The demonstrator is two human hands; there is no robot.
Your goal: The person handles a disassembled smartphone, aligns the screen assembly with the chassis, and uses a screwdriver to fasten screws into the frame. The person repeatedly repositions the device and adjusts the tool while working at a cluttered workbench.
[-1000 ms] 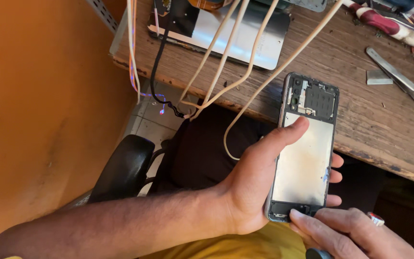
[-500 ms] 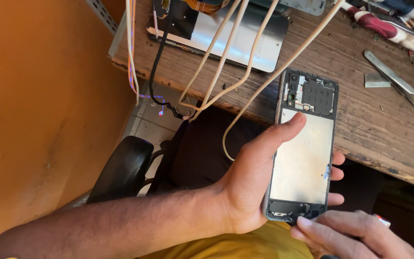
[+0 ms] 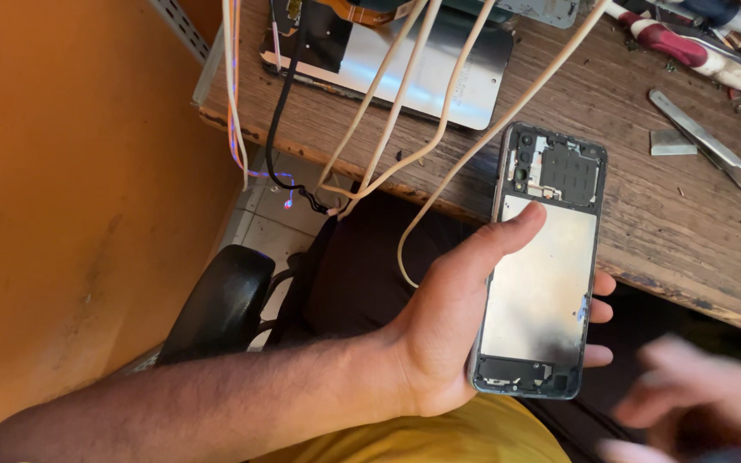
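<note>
I see my left hand wrapping its fingers around the opened phone, just over the tabletop's near edge. My right hand, below the phone, is blurry; I cannot tell its fingers.

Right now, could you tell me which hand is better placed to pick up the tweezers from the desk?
Probably the right hand. It is free, though blurred, and on the same side as the tweezers. The left hand grips the opened phone, thumb across its metal plate, so it is occupied.
</note>
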